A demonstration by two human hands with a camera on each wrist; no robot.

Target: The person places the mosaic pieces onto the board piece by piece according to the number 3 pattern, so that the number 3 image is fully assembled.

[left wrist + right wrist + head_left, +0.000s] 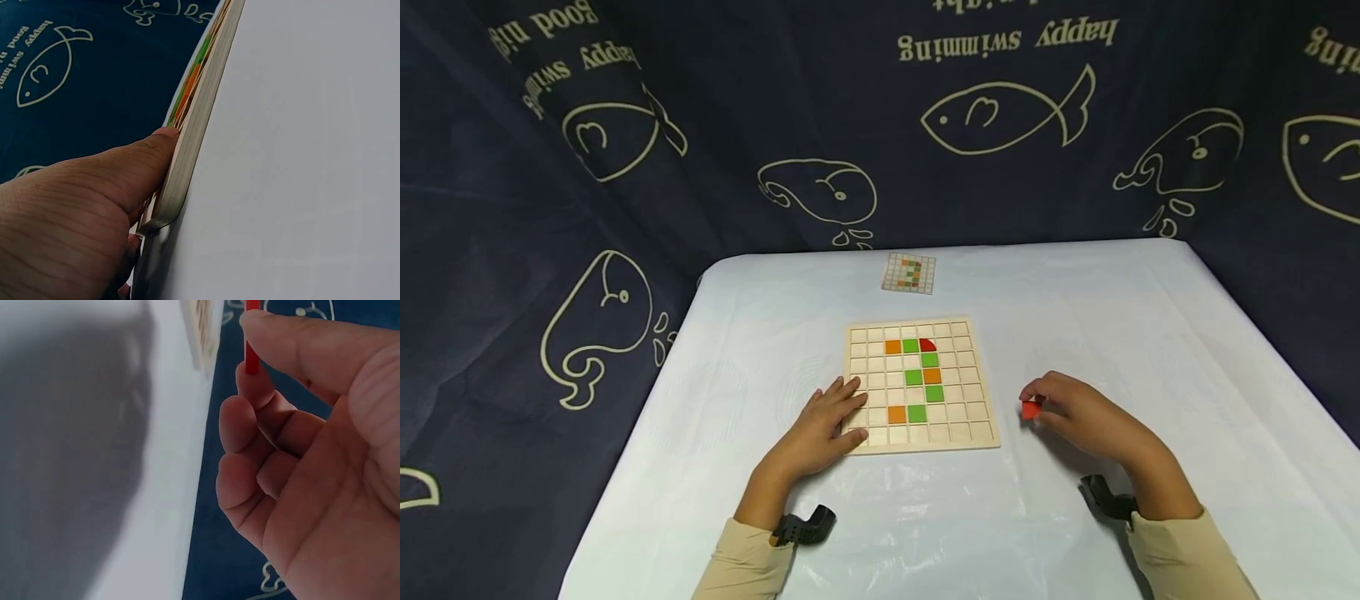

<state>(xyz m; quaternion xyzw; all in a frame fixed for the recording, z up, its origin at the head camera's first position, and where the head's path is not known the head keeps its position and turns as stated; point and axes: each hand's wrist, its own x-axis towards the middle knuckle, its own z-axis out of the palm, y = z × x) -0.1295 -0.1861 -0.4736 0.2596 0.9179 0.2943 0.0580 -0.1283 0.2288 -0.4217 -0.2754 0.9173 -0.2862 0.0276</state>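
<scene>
A wooden grid board lies on the white table, with orange and green square tiles and one red quarter-round tile set in its cells. My left hand rests flat on the board's near-left corner, fingers straight; in the left wrist view the thumb lies against the board's edge. To the right of the board, my right hand pinches a small red tile just above the table. In the right wrist view that red tile sits between thumb and fingertip.
A small pattern card lies at the far side of the table. Dark blue cloth with fish drawings hangs behind and on both sides. Black wrist camera mounts sit by my sleeves.
</scene>
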